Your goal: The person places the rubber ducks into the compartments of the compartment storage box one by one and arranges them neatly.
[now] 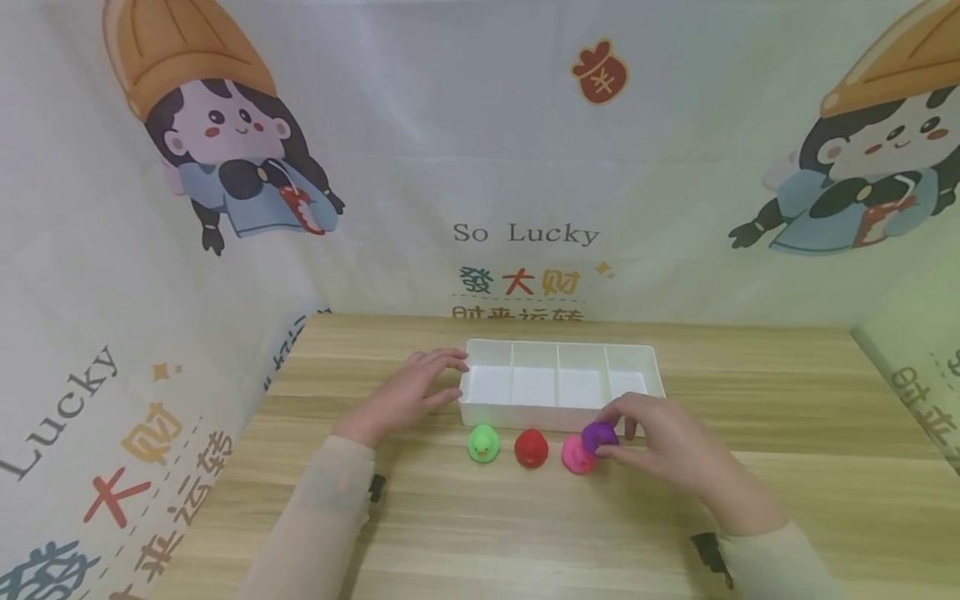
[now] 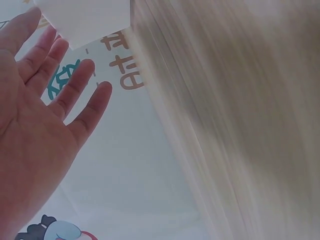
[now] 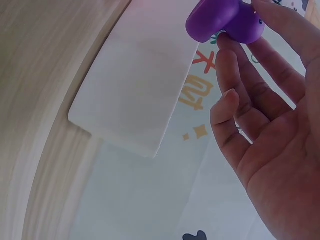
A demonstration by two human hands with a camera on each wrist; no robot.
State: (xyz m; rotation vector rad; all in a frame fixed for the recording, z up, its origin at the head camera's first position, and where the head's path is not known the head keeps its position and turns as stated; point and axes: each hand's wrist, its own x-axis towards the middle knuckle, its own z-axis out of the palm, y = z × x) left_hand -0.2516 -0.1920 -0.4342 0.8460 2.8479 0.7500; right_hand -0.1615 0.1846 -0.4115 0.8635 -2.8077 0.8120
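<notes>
My right hand (image 1: 671,437) pinches a purple rubber duck (image 1: 599,438) between thumb and fingers, in front of the right part of a white box (image 1: 517,415) with divided compartments. In the right wrist view the purple duck (image 3: 220,20) is tipped, held at the fingertips. At the box's left end my left hand (image 1: 408,387) rests its fingertips by the wall, fingers fairly straight; the left wrist view shows the palm (image 2: 35,125) holding nothing. A pink duck (image 1: 576,457) sits just behind the purple one in view, partly covered by it.
Left of the pink duck, a red duck (image 1: 531,449) and a green duck (image 1: 483,444) stand in a row along the box's front. All are on a wooden table (image 1: 487,533). A printed cloth (image 1: 397,167) hangs behind and at the sides.
</notes>
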